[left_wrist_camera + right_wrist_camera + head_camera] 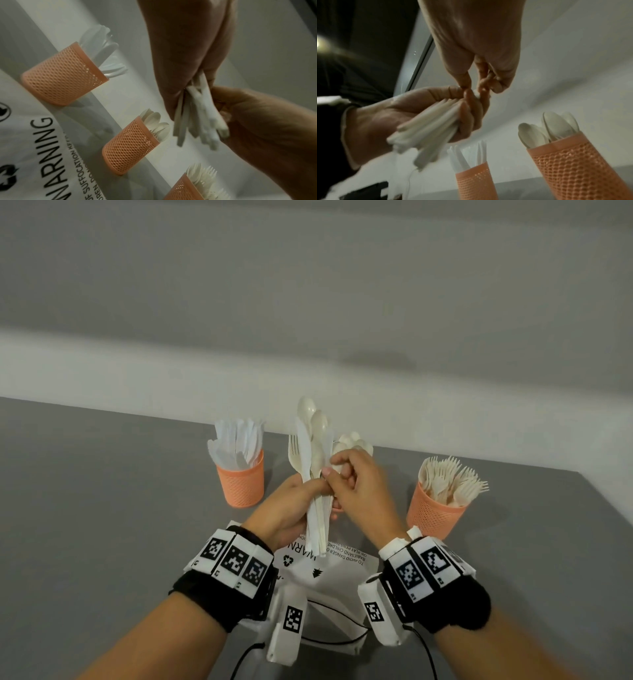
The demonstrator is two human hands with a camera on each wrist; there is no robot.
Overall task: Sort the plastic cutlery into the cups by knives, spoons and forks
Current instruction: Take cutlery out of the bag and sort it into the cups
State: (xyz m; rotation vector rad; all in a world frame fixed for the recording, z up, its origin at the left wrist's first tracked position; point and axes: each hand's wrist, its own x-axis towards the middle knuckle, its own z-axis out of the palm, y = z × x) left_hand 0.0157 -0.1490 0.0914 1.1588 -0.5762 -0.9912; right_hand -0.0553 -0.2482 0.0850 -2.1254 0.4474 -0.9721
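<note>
My left hand [291,508] grips a bundle of white plastic cutlery [313,446] upright above the table: spoons, a knife and a fork stick out on top, the handles [197,119] below. My right hand [352,484] pinches one piece in the bundle with thumb and forefinger [467,79]; which piece I cannot tell. Three orange mesh cups stand behind: the knife cup [241,484] at left, the spoon cup [130,146] in the middle, mostly hidden behind my hands in the head view, and the fork cup [435,511] at right.
A white plastic bag [329,573] printed with a warning text lies on the grey table [102,508] under my wrists. A pale wall [308,302] rises right behind the cups. Black cables run from the wrist cameras near the table's front edge.
</note>
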